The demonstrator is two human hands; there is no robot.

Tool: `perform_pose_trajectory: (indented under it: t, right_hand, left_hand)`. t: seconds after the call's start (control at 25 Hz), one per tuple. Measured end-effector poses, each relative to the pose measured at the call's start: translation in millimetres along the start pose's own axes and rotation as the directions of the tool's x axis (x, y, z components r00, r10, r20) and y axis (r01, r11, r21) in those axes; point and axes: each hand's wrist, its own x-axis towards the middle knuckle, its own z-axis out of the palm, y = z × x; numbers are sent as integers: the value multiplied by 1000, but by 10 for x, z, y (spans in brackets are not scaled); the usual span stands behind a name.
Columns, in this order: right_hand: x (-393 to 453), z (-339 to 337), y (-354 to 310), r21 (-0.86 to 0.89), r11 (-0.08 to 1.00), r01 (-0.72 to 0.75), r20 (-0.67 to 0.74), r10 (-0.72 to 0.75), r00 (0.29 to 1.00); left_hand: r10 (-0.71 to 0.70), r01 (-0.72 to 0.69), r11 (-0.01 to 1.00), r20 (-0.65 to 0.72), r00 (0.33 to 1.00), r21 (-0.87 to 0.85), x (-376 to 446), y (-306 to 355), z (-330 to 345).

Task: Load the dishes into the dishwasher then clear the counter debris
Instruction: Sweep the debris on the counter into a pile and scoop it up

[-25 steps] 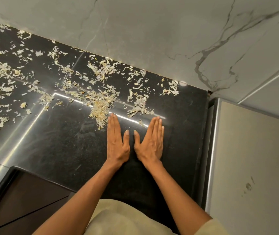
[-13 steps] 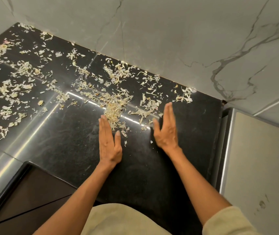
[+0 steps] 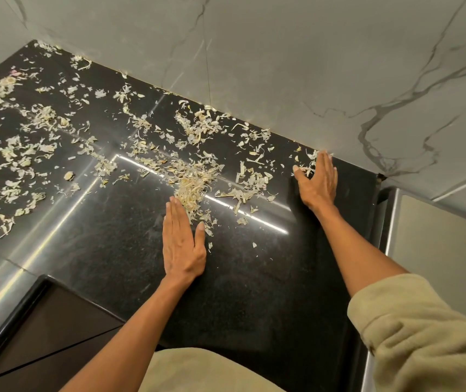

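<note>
Pale dry peel scraps (image 3: 192, 182) lie strewn over the black polished counter (image 3: 254, 292), thickest in a small heap near the middle. My left hand (image 3: 182, 241) lies flat on the counter with straight fingers, its fingertips at the near edge of that heap. Far to the right my right hand (image 3: 317, 179) reaches to the wall, fingers straight and on edge, touching a few scraps at the back corner. Neither hand holds anything.
A marble wall (image 3: 282, 66) bounds the counter at the back. A grey steel appliance top (image 3: 438, 236) stands to the right of the counter's edge. Dark cabinet fronts (image 3: 42, 335) lie below the front edge at lower left. More scraps (image 3: 13, 154) cover the left side.
My right hand has moved away from the left one, out to the right and back to the wall. The left hand stayed flat near the heap.
</note>
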Motion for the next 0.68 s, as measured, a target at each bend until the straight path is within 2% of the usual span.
perform_pose_trajectory:
  t: [0.16, 0.24, 0.32, 0.4, 0.44, 0.52, 0.6, 0.68]
  right_hand:
    - [-91, 160, -261, -72, 983, 169, 76, -163, 984]
    - [-338, 311, -476, -56, 951, 303, 140, -293, 946]
    - [-652, 480, -658, -6, 900, 436, 196, -426, 883]
    - [-877, 589, -767, 122, 875, 470, 200, -485, 851]
    - [-910, 596, -800, 207, 878, 432, 169, -467, 868]
    - [-793, 508, -821, 314, 898, 308, 54, -341, 938]
    - [-501, 370, -720, 288, 940, 185, -41, -181, 983]
    - [-160, 225, -567, 221, 969, 111, -18, -109, 994]
  left_hand:
    - [-10, 10, 999, 2, 1000, 32, 19, 12, 4]
    - [-9, 9, 1000, -1, 1000, 22, 17, -1, -7]
    - [-3, 3, 1000, -8, 1000, -5, 13, 9, -24]
    - [-2, 1, 1000, -35, 999, -22, 18, 25, -34]
    - [-5, 4, 1000, -55, 998, -24, 10, 29, -33]
    - [-23, 21, 1000, -94, 995, -23, -5, 19, -24]
    - [-51, 48, 998, -100, 994, -28, -9, -4, -20]
    - [-55, 54, 998, -88, 995, -19, 5, -14, -17]
